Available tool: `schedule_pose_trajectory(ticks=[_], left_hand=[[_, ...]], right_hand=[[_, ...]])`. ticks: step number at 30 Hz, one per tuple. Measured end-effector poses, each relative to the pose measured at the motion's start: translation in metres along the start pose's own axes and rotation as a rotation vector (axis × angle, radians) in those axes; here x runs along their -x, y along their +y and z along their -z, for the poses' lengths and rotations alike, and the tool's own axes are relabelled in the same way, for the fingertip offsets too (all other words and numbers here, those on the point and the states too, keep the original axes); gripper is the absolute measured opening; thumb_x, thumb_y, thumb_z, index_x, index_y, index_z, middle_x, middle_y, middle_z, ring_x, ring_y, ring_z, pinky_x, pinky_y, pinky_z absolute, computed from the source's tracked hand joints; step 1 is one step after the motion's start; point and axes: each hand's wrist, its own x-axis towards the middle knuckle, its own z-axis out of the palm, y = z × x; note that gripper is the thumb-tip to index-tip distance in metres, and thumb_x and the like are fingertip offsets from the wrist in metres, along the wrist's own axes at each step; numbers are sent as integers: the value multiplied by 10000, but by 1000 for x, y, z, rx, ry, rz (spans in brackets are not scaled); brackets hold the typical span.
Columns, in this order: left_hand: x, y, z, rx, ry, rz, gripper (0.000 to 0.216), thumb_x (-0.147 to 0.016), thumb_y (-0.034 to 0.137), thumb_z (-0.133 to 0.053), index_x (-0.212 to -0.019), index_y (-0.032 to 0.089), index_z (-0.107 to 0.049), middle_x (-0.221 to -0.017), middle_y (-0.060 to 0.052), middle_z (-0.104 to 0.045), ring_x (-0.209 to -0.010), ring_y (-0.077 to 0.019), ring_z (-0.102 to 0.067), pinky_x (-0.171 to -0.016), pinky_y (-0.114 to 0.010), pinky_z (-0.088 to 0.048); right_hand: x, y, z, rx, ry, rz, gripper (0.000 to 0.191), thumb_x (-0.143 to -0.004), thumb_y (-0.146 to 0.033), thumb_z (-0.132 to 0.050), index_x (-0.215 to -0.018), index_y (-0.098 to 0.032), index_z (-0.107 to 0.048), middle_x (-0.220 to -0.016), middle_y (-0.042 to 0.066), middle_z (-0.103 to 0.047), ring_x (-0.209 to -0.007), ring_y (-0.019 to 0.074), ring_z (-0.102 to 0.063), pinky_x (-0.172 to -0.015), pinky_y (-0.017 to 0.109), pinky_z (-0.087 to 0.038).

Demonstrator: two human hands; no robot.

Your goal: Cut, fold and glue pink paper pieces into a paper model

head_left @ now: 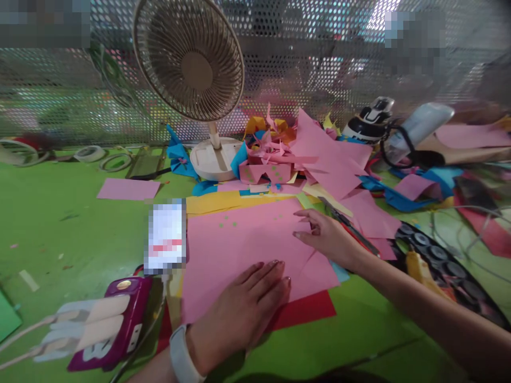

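Observation:
A large pink sheet of paper [239, 239] lies in front of me, with a few small green scraps on it. My left hand [255, 292] rests flat on its lower part, fingers stretched out, a white band on the wrist. Over the sheet's right edge is my right hand [319, 229], thumb and fingers apart in a loose curve with nothing visible between them. Just beyond it lie scissors [339, 215] with dark blades and what looks like a red handle. Under the pink sheet, yellow paper [215, 203] and red paper [307, 312] stick out.
A fan [195, 69] stands at the back before a perforated metal panel [287, 64]. Pink, blue and yellow paper scraps [271, 149] are heaped beside it. A phone [165, 236] and a purple power bank [128, 319] with cables lie left; a black tray [439, 260] is right.

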Motion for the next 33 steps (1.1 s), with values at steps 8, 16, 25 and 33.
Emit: schedule_pose_trajectory(ticks=[8, 16, 25, 33], left_hand=[[1, -3, -4, 7, 16, -7, 463, -885, 180, -433, -1339, 150, -347, -1421, -124, -342, -1317, -237, -284, -1051, -435, -323], [0, 1, -3, -6, 70, -2, 426, -896, 211, -426, -1309, 109, -396, -1263, -123, -532, -1122, -230, -521, -913, -390, -460], [6, 10, 5, -176, 292, -12, 341, -912, 105, -361, -1205, 162, -527, -1185, -23, -599, -1064, -157, -536, -875, -290, -463], [3, 4, -13, -195, 80, 132, 525, -901, 205, -378, -1391, 64, -253, -1445, -121, -294, -1329, -247, -244, -1068, -381, -302]], right_hand=[[12, -13, 3, 124, 14, 351, 162, -838, -151, -524, -893, -208, -665, -886, 27, -695, -889, 183, -623, -809, 338, -487], [55, 17, -1, 329, -84, 795, 332, -895, -58, -390, -1170, -146, -555, -1162, 86, -629, -1121, 160, -544, -962, 349, -460], [62, 21, -2, 519, -131, 932, 310, -917, -93, -368, -1161, -82, -559, -1178, 115, -615, -1151, 199, -519, -972, 378, -457], [66, 22, -8, 551, -98, 986, 320, -911, -72, -362, -1138, -88, -586, -1154, 98, -633, -1151, 192, -520, -986, 350, -447]])
